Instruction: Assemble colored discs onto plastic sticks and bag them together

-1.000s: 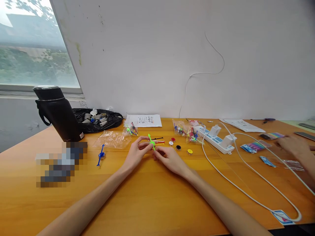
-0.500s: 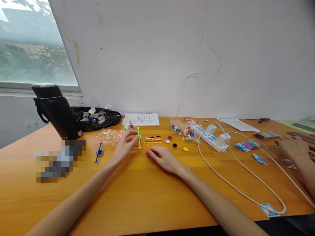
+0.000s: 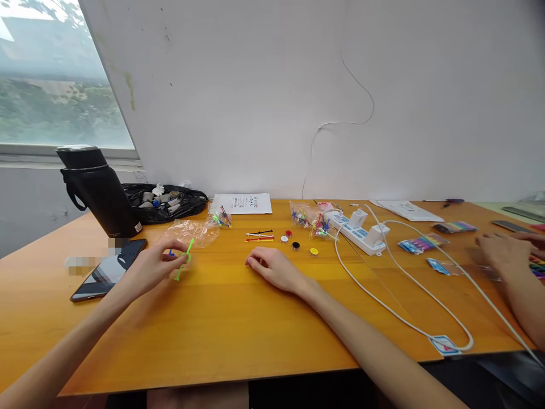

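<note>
Half a second on, the left hand (image 3: 151, 266) has swung left, away from the coloured sticks (image 3: 259, 236), fingers pinched on a green stick toy (image 3: 184, 259) beside the phone (image 3: 108, 271). Right hand (image 3: 272, 267) rests loosely curled, empty, on the counter (image 3: 238, 324).

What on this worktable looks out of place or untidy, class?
The white cable from the power strip sprawls in loose loops to the table's front edge. A black bag gapes open with scraps inside. Nothing looks spilled or broken.
</note>
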Demonstrator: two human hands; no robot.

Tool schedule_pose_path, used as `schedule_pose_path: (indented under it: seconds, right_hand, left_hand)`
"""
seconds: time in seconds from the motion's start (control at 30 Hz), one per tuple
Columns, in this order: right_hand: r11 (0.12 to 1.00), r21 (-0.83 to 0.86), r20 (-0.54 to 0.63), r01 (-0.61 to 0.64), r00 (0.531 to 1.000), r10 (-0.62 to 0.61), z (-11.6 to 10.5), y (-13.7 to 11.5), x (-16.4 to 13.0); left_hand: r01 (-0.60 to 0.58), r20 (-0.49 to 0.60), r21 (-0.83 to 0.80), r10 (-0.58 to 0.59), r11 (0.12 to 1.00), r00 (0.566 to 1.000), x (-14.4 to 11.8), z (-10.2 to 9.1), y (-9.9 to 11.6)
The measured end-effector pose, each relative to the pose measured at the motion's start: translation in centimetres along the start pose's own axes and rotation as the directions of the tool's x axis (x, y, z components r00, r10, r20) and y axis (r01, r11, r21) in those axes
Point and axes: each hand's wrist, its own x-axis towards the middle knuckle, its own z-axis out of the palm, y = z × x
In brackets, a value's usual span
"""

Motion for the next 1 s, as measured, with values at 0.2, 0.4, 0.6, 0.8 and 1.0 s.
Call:
schedule_pose_path:
  seconds: [0.2, 0.4, 0.6, 0.8, 1.0]
  right_hand:
    - [1.000, -0.024, -0.018, 0.003, 1.000, -0.003, -0.1, 0.7, -0.1]
    - [0.997, -0.074, -0.027, 0.024, 0.999, -0.026, 0.0, 1.1, 0.0]
    - [0.989, -0.134, -0.063, 0.058, 0.996, -0.067, -0.4, 1.3, 0.2]
    - [0.939, -0.306, -0.310, -0.157, 0.949, 0.058, -2.8, 3.7, 0.4]
    - [0.783, -0.517, -0.375, -0.345, 0.914, 0.155, -5.2, 6.9, -0.6]
  left_hand:
    - [0.026, 0.138, 0.187, -0.052, 0.982, 0.989, 0.2, 0.4, 0.9]
    - [-0.026, 0.127, 0.306, -0.014, 0.952, 0.992, 0.5, 0.4, 0.3]
    - [-0.032, 0.163, 0.422, -0.041, 0.906, 0.986, 1.4, -0.5, 0.3]
    - [-0.075, 0.076, 0.525, 0.041, 0.848, 0.996, 2.8, -1.5, 3.9]
    - [-0.271, 0.115, 0.450, 0.246, 0.851, 0.962, 2.7, 2.6, 8.6]
